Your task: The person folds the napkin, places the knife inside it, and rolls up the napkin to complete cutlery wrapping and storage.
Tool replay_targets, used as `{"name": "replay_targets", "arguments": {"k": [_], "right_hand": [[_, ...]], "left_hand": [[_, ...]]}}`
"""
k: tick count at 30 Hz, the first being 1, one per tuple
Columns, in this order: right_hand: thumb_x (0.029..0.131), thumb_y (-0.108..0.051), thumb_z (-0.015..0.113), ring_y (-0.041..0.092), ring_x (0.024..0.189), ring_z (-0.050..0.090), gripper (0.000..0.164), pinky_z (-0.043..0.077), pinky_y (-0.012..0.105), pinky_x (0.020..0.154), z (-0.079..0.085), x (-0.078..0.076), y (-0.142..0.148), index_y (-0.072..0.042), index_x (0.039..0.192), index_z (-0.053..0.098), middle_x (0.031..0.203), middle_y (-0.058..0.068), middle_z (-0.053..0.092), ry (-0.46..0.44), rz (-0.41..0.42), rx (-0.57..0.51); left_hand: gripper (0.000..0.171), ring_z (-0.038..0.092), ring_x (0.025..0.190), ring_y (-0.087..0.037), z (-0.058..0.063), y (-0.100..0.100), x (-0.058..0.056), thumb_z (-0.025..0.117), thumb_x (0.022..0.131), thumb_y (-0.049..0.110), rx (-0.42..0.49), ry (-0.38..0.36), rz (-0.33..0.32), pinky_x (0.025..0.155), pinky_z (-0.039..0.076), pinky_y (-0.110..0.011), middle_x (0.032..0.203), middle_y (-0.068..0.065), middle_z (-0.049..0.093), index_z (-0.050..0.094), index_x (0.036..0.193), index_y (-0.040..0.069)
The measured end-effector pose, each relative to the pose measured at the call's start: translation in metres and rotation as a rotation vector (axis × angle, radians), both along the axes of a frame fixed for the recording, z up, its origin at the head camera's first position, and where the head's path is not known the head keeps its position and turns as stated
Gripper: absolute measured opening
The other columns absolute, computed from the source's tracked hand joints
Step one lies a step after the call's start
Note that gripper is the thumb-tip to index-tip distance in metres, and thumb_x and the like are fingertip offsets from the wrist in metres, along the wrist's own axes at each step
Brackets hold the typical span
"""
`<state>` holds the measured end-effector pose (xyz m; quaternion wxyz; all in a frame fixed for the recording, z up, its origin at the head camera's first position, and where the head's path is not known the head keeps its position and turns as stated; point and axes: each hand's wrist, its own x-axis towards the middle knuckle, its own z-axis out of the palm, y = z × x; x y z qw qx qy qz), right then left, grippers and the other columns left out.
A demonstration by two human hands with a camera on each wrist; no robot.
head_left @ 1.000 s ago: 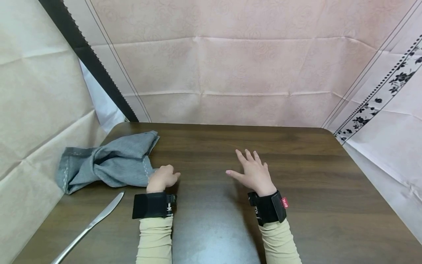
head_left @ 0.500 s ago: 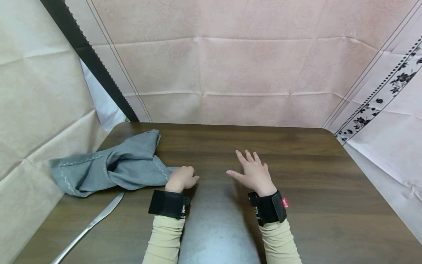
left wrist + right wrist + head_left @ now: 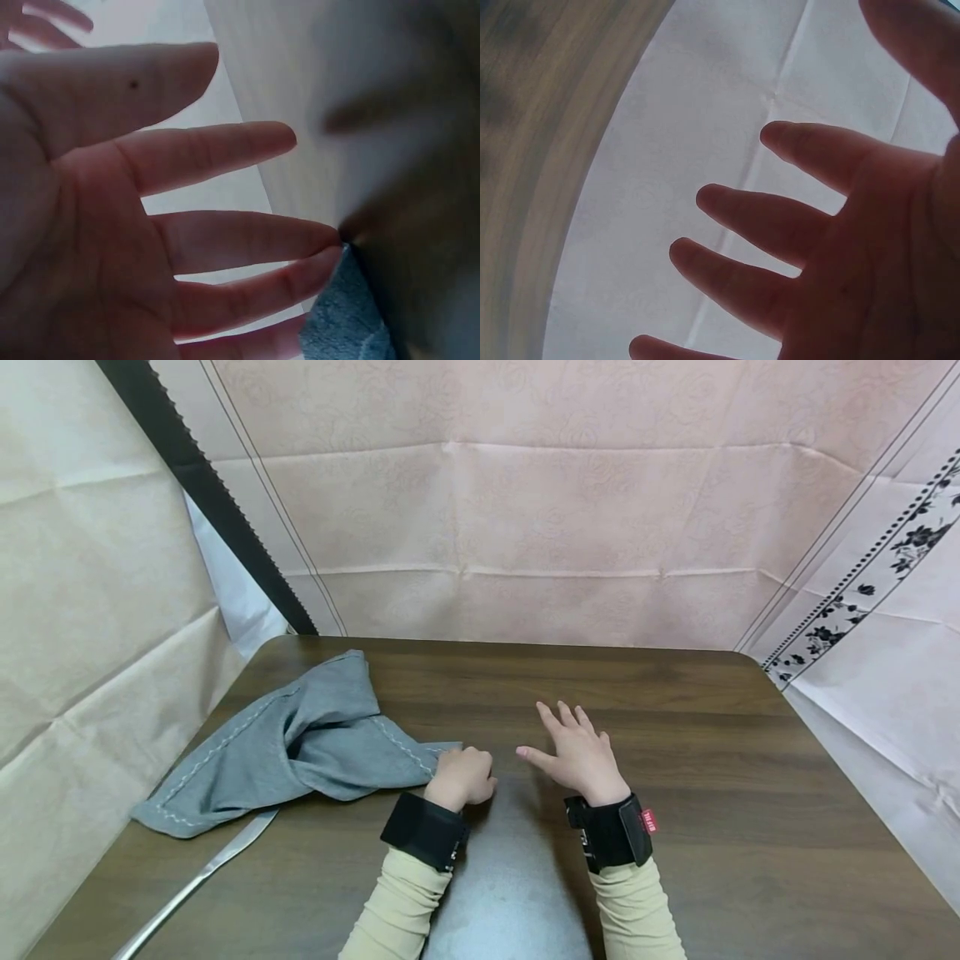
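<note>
A crumpled blue-grey cloth [image 3: 322,743] with white stitching along its edges lies on the left half of the table. At its right-hand corner is my left hand [image 3: 462,774]. In the left wrist view the fingers are straight and spread, with the middle and ring fingertips pressing the corner of the cloth [image 3: 346,322] against the tabletop; the thumb stands apart. My right hand [image 3: 581,756] is spread over the table to the right, holding nothing; the right wrist view shows its fingers [image 3: 765,214] straight and separated.
A silver table knife [image 3: 198,877] lies diagonally at the front left, its blade tip hidden under the cloth's near edge. The brown wooden table [image 3: 750,793] ends at the back against a pale hanging sheet [image 3: 562,527].
My left hand has slid right with the cloth's corner, stretching and turning the cloth. Its left end has swung toward the front, over the knife's tip. The right hand has stayed still.
</note>
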<state>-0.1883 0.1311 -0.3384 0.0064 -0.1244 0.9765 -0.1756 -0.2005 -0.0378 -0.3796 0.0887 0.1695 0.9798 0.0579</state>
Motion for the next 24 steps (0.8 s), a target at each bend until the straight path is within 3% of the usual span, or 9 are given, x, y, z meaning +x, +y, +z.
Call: {"name": "replay_targets", "arguments": {"k": [7, 11, 13, 18, 24], "right_hand": [[0.090, -0.038, 0.054, 0.042, 0.128, 0.028, 0.063, 0.026, 0.063, 0.094, -0.003, -0.003, 0.000, -0.008, 0.141, 0.034, 0.140, 0.024, 0.032, -0.031, 0.018, -0.001], [0.090, -0.028, 0.056, 0.036, 0.116, 0.047, 0.051, 0.039, 0.052, 0.088, -0.013, -0.008, -0.004, -0.003, 0.134, 0.045, 0.128, 0.022, 0.049, -0.056, 0.050, -0.001], [0.089, -0.025, 0.059, 0.033, 0.110, 0.052, 0.047, 0.042, 0.047, 0.086, -0.021, -0.011, -0.009, -0.003, 0.129, 0.050, 0.121, 0.018, 0.056, -0.069, 0.083, -0.003], [0.082, -0.028, 0.068, 0.031, 0.103, 0.055, 0.051, 0.043, 0.043, 0.085, -0.037, -0.012, -0.036, -0.001, 0.123, 0.055, 0.110, 0.015, 0.061, -0.084, 0.234, 0.002], [0.077, -0.043, 0.069, 0.031, 0.106, 0.051, 0.061, 0.045, 0.042, 0.082, -0.052, -0.006, -0.069, -0.005, 0.124, 0.056, 0.115, 0.017, 0.054, -0.050, 0.329, 0.099]], "left_hand": [[0.014, 0.058, 0.089, -0.031, -0.002, 0.007, 0.001, 0.059, 0.086, 0.021, 0.032, 0.005, -0.053, 0.076, 0.045, -0.044, 0.087, -0.006, 0.065, 0.067, 0.080, 0.011], [0.014, 0.061, 0.086, -0.026, -0.001, -0.001, -0.002, 0.055, 0.087, 0.014, 0.170, 0.008, -0.095, 0.074, 0.047, -0.040, 0.089, -0.008, 0.066, 0.067, 0.087, 0.007], [0.015, 0.062, 0.083, -0.025, 0.002, -0.010, -0.004, 0.053, 0.088, 0.011, 0.242, 0.044, -0.100, 0.071, 0.047, -0.039, 0.086, -0.008, 0.065, 0.067, 0.088, 0.005], [0.018, 0.062, 0.076, -0.025, 0.015, -0.038, -0.005, 0.052, 0.089, 0.010, 0.369, 0.154, 0.008, 0.067, 0.048, -0.039, 0.088, -0.009, 0.066, 0.068, 0.095, 0.003], [0.021, 0.055, 0.063, -0.015, 0.023, -0.064, -0.005, 0.051, 0.092, 0.012, 0.445, 0.160, 0.128, 0.056, 0.044, -0.031, 0.087, -0.008, 0.064, 0.065, 0.105, 0.003]]}}
